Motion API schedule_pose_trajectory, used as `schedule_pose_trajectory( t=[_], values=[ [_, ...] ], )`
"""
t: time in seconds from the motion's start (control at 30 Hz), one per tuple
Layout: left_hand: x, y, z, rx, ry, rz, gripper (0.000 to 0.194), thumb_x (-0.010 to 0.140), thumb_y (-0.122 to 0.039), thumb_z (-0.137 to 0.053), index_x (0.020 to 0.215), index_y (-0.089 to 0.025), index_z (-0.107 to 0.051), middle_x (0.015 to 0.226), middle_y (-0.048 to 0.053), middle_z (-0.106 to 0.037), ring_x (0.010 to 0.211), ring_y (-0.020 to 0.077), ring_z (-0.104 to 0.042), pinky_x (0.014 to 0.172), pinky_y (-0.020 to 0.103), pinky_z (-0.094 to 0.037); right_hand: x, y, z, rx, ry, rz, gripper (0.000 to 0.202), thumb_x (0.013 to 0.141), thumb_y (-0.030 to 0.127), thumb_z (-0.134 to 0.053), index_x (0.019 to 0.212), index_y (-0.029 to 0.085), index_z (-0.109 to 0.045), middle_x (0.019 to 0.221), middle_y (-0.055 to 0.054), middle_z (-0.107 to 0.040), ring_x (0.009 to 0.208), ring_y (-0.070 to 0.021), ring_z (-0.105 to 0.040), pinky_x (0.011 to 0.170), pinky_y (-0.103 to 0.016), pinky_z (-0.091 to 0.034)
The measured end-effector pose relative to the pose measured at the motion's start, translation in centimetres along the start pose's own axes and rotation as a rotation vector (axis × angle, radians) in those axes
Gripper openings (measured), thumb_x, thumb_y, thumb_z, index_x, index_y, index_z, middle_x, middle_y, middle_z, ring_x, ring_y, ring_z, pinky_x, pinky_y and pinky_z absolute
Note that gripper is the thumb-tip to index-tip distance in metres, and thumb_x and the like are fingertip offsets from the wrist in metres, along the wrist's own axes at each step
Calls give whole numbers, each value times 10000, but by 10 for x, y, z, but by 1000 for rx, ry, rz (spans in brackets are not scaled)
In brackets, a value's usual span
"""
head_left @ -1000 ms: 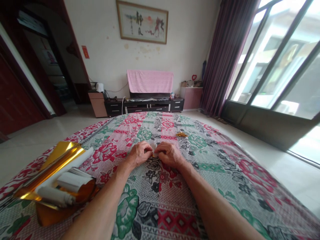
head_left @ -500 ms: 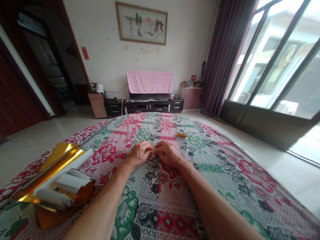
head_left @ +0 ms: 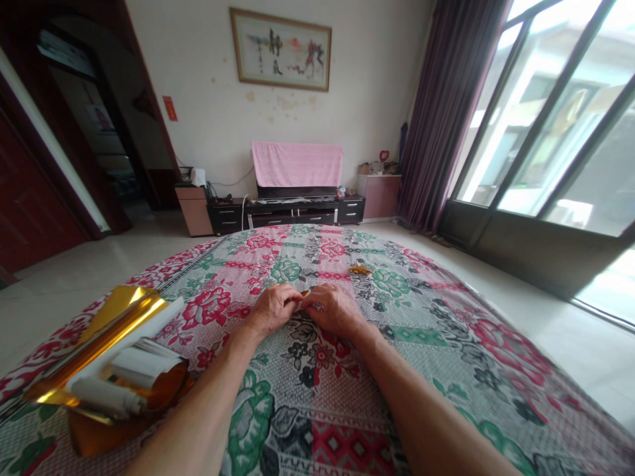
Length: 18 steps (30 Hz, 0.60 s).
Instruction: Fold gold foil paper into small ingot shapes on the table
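Note:
My left hand (head_left: 274, 308) and my right hand (head_left: 331, 307) meet over the middle of the patterned cloth, fingertips touching. Both are closed in a pinch on one small piece of gold foil paper (head_left: 304, 293); only a sliver of it shows between the fingers, so its shape is hidden. Beyond my right hand lies a small folded gold paper piece (head_left: 360, 270). To the left of my left forearm rest curled sheets of gold foil paper (head_left: 129, 316), shiny on one face and white on the other.
A flowered cloth (head_left: 357, 396) covers the round-edged surface before me. Farther off stand a low black cabinet (head_left: 317, 217), a screen under a pink cloth (head_left: 297, 164), and a side cabinet (head_left: 381, 197). A purple curtain (head_left: 436, 119) hangs beside glass doors on the right.
The fingers have drawn closer together, my right fingertips now against the left ones. The pale side of the small piece is hidden now, and a gold edge shows above the fingers.

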State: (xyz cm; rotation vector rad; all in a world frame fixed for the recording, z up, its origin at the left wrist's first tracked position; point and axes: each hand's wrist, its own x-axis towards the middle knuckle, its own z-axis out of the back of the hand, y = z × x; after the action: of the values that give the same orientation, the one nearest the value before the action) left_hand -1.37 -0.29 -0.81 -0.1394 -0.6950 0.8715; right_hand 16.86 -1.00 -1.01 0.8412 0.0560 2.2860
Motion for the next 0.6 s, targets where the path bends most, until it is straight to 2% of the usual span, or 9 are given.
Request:
schedule_pose_trajectory(
  t=[0.23,0.47,0.6],
  values=[
    [-1,5,4,-57,30,18,247,762,-96,-491,798,-226,-698,846,-13,-703,821,139,-609,789,262,-456,3,4,-3,16,69,68,180,798,146,-528,839,231,-682,750,5,-650,732,-115,-555,741,-244,-393],
    [-3,10,6,-184,85,66,227,744,-114,-517,845,-205,-700,876,2,-698,849,135,-615,799,244,-473,1,8,1,61,88,-3,206,830,181,-490,850,234,-688,748,5,-618,747,-104,-546,698,-206,-389],
    [-3,10,7,-191,94,72,237,745,-129,-511,866,-207,-699,890,8,-694,862,138,-612,808,245,-475,1,11,-2,53,53,-27,178,827,190,-506,805,199,-683,751,-9,-593,720,-100,-536,676,-208,-386]
  ],
)
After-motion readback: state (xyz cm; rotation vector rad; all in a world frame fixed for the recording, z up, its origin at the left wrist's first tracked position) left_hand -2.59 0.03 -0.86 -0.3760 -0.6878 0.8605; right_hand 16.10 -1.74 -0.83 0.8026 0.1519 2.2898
